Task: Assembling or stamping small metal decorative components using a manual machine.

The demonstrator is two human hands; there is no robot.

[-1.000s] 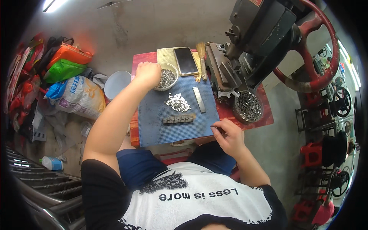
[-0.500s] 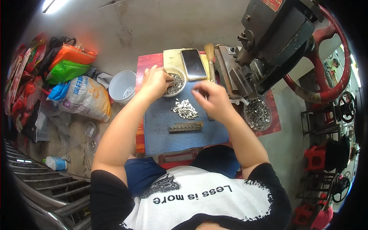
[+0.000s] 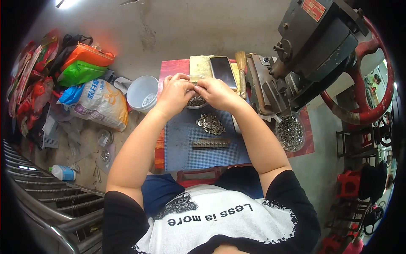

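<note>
My left hand (image 3: 175, 94) and my right hand (image 3: 216, 94) meet over a round white bowl (image 3: 196, 107) of small metal pieces. Their thumbs and fingertips are pinched together; whatever sits between them is too small to make out. Nearer to me, a loose pile of short metal pieces (image 3: 210, 124) lies on a blue textured mat (image 3: 186, 155). Below the pile rests a slotted metal bar (image 3: 210, 144), lying crosswise. My hands hide much of the bowl.
A dark press (image 3: 319, 55) with a red handwheel (image 3: 357, 116) stands at right, beside a tub of metal parts (image 3: 290, 133). A phone (image 3: 222, 72) and a brush (image 3: 241, 70) lie at the back. A white bucket (image 3: 143, 95) and stuffed bags (image 3: 101, 106) are at left.
My right hand has moved left and away from me, from beside the pile to my left hand. The left hand's fingers have come up out of the bowl. The view has shifted slightly.
</note>
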